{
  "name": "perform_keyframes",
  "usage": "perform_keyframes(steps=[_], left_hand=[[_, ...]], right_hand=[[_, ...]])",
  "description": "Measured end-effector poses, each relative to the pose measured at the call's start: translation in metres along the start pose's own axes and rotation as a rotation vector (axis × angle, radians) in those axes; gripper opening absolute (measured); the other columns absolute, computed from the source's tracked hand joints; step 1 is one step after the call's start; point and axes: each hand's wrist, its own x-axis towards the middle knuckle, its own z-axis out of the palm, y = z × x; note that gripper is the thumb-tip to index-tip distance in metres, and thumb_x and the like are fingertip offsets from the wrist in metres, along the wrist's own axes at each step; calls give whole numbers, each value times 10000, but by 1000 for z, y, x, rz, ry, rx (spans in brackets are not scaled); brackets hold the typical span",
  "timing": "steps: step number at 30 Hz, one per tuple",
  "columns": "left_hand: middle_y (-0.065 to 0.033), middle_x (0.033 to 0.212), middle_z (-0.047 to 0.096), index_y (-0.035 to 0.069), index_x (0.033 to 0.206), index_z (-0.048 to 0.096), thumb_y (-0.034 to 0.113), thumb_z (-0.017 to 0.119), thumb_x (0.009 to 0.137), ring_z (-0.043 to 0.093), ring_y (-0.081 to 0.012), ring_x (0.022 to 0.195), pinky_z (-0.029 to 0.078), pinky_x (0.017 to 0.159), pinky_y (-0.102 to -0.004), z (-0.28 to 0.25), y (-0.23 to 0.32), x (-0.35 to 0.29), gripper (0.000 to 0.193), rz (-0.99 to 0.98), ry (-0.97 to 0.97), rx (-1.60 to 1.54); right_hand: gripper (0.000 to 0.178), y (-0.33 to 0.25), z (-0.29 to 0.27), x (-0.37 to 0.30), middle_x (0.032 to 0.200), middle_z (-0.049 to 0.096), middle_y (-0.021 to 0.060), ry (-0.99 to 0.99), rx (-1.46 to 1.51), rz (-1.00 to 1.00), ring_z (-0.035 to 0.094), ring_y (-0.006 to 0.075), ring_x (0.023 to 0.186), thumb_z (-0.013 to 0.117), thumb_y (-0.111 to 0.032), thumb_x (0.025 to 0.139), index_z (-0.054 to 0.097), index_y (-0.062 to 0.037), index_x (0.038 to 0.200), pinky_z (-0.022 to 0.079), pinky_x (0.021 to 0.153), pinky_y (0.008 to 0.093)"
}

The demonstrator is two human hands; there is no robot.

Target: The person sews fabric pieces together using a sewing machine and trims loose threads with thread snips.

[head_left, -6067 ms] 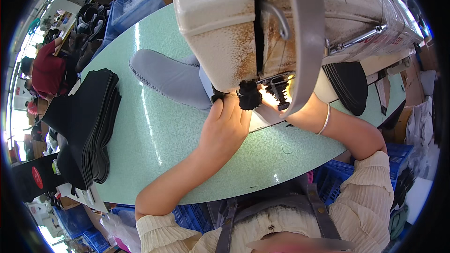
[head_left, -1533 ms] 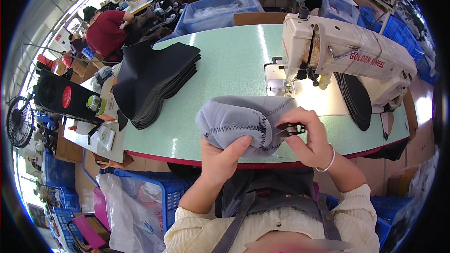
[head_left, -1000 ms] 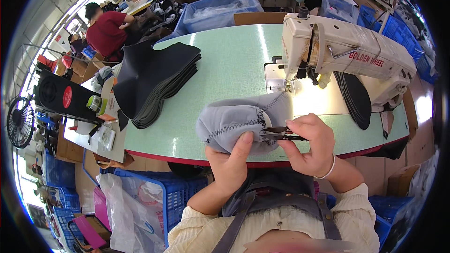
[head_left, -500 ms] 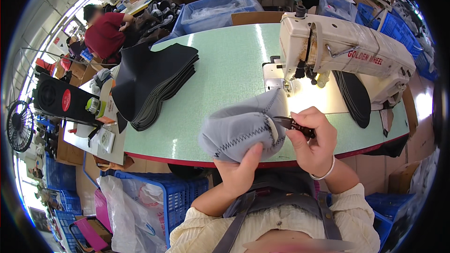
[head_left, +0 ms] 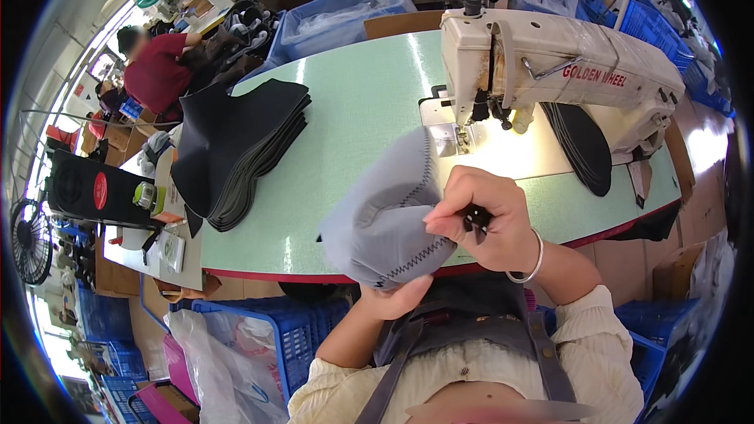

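Observation:
A grey sewn fabric piece (head_left: pixel 365 228), soft and pouch-shaped with black zigzag seams, is held up over the table's near edge. Beneath its lower edge, my left hand (head_left: pixel 397 298) grips it, some fingers hidden behind the cloth. My right hand (head_left: pixel 495 208) closes round small dark-handled thread snips (head_left: pixel 476 218), mostly covered by the fingers. The thumb and forefinger of that hand are at the right side of the fabric piece; whether they pinch it I cannot tell. Just beyond stands a white sewing machine (head_left: pixel 558 55), its needle area behind the fabric's tip.
On the green tabletop (head_left: pixel 353 94) lie a stack of black cut pieces (head_left: pixel 243 137) at left and a smaller black stack (head_left: pixel 580 149) under the machine arm. A blue crate (head_left: pixel 310 338) with plastic bags stands below the table. Another person (head_left: pixel 157 71) sits at far left.
The fabric piece has been turned in my left hand, its pointed end now upward. My right hand has moved left against it, and the snips' blade no longer shows.

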Motion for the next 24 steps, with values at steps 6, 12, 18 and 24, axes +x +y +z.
perform_keyframes(steps=[6,12,18,24], left_hand=[[-116,1206,498,-26,1323,319,202,733,697,495,-212,1118,384,967,-353,-5,4,-11,785,-244,278,19],[-112,1215,493,-19,1334,306,192,734,683,490,-214,1128,375,977,-354,-3,2,-13,807,-258,280,22],[-135,1259,467,-20,1343,293,129,706,647,469,-253,1177,368,1001,-378,-8,-3,-16,822,-260,289,-62],[-147,1303,428,-22,1357,275,78,667,567,423,-274,1228,325,1034,-386,-20,-10,-19,887,-284,242,-283]], right_hand=[[250,10,-14,-14,672,518,-21,278,535,481,382,39,470,492,-232,955,571,-54,799,275,417,196],[89,6,-9,-21,749,557,29,10,-61,184,497,85,626,587,-112,884,626,-35,861,379,533,219],[101,8,-15,-22,777,506,-36,282,510,440,446,30,653,592,-116,886,532,-45,925,363,587,195],[229,15,-19,-31,821,507,-19,-28,173,489,433,27,691,608,-193,886,490,-46,1017,355,620,192]])
